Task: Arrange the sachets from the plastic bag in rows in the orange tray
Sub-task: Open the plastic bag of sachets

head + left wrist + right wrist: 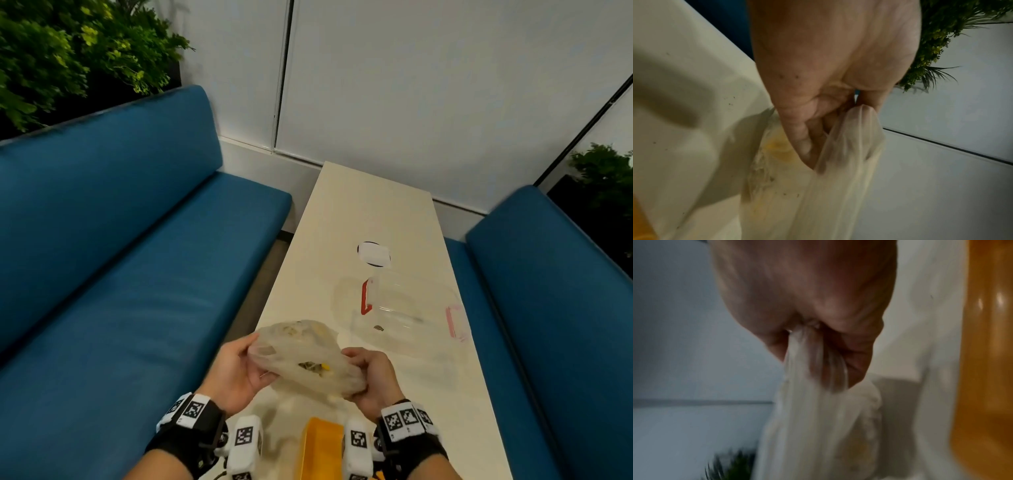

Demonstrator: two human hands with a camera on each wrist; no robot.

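Gripping the bag [305, 356] of sachets [313, 366] above the tray [322, 445], left hand [236, 370] and right hand [373, 380] each pinching bunched film, likely light, limp and slippery, best taken by its gathered edges.

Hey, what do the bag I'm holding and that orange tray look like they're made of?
The plastic bag looks like thin, soft translucent film: it creases where the left hand and right hand grip it, and its contents show through. The orange tray looks like hard glossy plastic, judging by bright highlights on its smooth surface, though the view is blurred.
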